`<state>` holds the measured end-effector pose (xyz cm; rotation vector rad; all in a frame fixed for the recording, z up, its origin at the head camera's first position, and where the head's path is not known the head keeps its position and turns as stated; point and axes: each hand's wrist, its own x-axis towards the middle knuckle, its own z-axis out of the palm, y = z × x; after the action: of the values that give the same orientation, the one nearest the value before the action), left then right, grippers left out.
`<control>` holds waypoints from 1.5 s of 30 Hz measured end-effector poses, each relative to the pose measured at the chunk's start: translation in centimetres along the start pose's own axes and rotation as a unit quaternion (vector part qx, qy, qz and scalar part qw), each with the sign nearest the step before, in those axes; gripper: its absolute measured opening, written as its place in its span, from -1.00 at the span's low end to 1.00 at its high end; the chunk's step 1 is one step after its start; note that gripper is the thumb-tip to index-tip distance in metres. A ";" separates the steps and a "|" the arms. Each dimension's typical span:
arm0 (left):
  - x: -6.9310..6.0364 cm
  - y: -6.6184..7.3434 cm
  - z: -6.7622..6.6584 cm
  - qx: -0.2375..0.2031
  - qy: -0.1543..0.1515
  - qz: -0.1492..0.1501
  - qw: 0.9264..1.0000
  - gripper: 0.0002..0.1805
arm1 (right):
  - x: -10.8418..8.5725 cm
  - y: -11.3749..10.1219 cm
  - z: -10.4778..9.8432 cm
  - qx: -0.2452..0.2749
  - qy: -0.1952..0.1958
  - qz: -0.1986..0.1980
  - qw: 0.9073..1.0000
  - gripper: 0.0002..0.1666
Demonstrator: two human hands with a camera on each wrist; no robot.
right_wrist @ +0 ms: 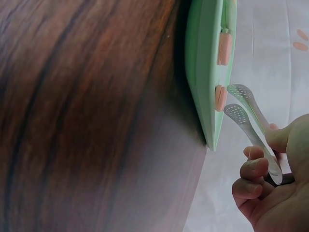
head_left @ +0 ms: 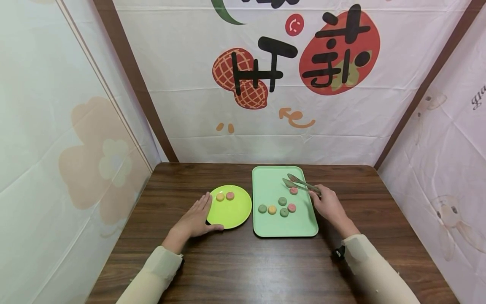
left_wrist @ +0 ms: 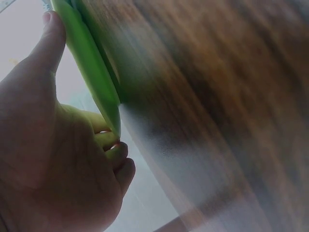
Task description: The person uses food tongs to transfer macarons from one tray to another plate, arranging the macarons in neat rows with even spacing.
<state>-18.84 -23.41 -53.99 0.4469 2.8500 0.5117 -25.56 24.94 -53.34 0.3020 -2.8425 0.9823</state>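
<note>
Along the left rim of the bright green plate lies the left hand, its fingers fairly straight and its thumb at the near edge. A yellow macaron and a pink macaron sit on that plate. The right hand holds metal tongs by the handle end, with their perforated tips spread apart over the pale green tray. Beside the tongs is a pink macaron, with nothing between the tips. In the right wrist view, fingers and thumb curl round the tongs.
Further down the tray are green macarons, a yellow one and another pink one. The tray stands just right of the plate on the brown wooden table. A printed curtain hangs behind the table.
</note>
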 end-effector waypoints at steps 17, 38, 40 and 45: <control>0.0 0.1 -0.1 -0.002 -0.001 -0.003 1.000 0.42 | 0.1 0.1 0.1 0.000 0.001 0.002 1.000 -0.55; 0.0 0.2 -0.1 -0.002 -0.008 -0.003 1.000 0.42 | 0.3 -0.4 0.3 0.005 0.003 0.001 1.000 -0.55; 0.0 0.1 -0.1 -0.001 -0.011 -0.006 1.000 0.42 | 0.3 -0.4 0.4 0.006 0.001 -0.001 1.000 -0.56; 0.0 0.1 0.0 0.000 -0.011 -0.008 1.000 0.42 | 0.1 -0.7 0.5 0.011 -0.002 -0.007 1.000 -0.56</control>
<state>-18.81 -23.36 -53.93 0.4274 2.8303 0.5010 -25.51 24.12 -53.30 0.3271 -2.8302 1.0124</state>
